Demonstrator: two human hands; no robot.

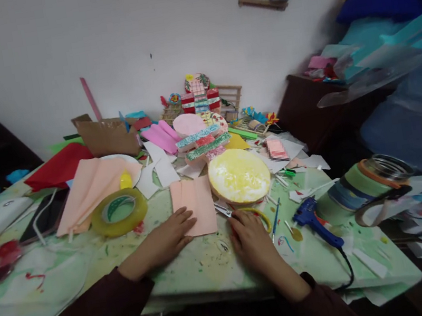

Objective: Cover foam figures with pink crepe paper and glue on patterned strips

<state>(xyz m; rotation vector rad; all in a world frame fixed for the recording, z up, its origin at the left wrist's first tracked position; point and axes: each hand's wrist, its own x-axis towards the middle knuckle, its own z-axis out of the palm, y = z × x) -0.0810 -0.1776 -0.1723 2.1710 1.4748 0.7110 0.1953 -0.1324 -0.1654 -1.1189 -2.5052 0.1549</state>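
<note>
Peach paper (197,197), rectangular and lightly creased, lies on the worktop (200,266) under the flattened left hand (173,234); the right hand (251,237) curls over scissors (223,210), whether gripping I can't tell. Tape roll (104,227) print: illegible.

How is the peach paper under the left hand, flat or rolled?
Flat: the peach paper shows its broad face, left hand on its edge.

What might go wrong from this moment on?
The scissors at the right hand point toward the peach paper and could nick its edge. The blue glue gun might get dragged if its cord snags. The open-mouthed bottle could spill if knocked, though its contents are hidden.
</note>
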